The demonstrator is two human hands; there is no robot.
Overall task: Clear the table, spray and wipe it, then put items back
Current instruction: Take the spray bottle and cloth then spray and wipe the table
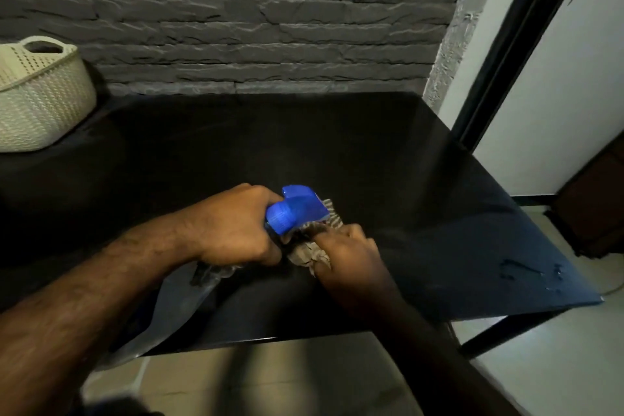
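My left hand (233, 226) grips the neck of a spray bottle (297, 208) with a blue trigger head; its clear body slants down toward me under my forearm. Just right of it, my right hand (347, 246) clutches a crumpled grey striped cloth (307, 253) that touches the bottle's head. Both hands are over the near middle of the black glossy table (337, 152). Wet droplets (526, 272) glisten near the table's front right corner.
A cream woven basket (40, 94) stands at the table's far left. A dark grey stone-brick wall (236, 17) backs the table. A black-framed white panel (557, 78) is to the right, and light floor tiles (540, 365) lie below.
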